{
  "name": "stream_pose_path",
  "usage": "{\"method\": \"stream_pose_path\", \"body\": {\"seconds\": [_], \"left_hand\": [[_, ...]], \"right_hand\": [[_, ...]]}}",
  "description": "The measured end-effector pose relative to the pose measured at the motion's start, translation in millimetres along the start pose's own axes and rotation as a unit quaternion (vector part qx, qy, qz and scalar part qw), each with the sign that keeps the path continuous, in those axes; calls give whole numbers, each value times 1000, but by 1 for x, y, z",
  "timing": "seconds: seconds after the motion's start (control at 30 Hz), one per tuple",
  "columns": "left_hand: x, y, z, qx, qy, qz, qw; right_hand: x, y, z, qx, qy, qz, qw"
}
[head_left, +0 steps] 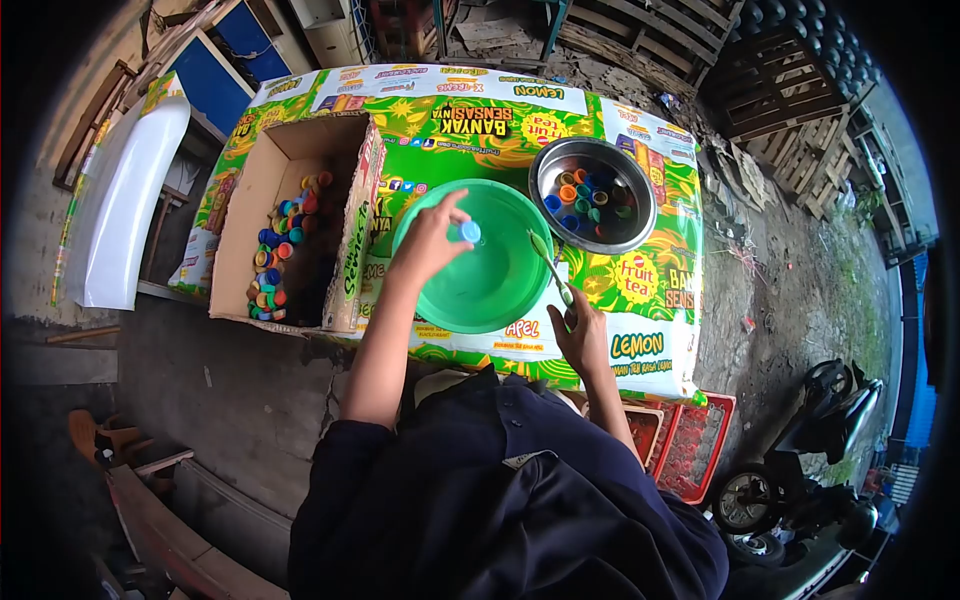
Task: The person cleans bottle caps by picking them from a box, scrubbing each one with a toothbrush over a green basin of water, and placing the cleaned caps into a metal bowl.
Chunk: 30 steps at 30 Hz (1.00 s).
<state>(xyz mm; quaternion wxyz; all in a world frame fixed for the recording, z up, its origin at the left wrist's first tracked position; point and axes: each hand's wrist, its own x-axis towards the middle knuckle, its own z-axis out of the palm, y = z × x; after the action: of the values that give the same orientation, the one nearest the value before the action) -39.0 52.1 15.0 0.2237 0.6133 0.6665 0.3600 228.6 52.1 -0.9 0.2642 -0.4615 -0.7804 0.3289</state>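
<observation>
My left hand (428,243) is over the green basin (425,308), its fingers closed on a light blue bottle cap (469,232). At the basin's right rim, my right hand (583,338) grips a green toothbrush (550,266) by its handle, head pointing up and away from me. To the right stands a metal bowl (644,213) with several bottle caps in blue, orange, green and red. A cardboard box (247,205) on the left holds many more coloured caps, heaped along its left part. Whether the basin contains water is hard to make out.
A printed green and white plastic sheet (640,345) covers the table. Red crates (697,447) stand below its front right edge. Wooden pallets (650,40) lie beyond the far side, and a motorcycle (790,500) is parked at the lower right.
</observation>
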Motion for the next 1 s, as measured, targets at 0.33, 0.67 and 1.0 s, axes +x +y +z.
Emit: {"method": "stream_pose_path", "body": {"seconds": [0.33,0.67,1.0], "left_hand": [[-44,10,39,-142,130,28,981],[-44,24,29,-154,172,31,972],[-44,27,25,-126,180,31,975]], "right_hand": [[-1,-13,25,4,-69,-5,998],[14,-23,15,-79,-22,12,997],[-9,-25,17,-37,-29,-43,998]]}}
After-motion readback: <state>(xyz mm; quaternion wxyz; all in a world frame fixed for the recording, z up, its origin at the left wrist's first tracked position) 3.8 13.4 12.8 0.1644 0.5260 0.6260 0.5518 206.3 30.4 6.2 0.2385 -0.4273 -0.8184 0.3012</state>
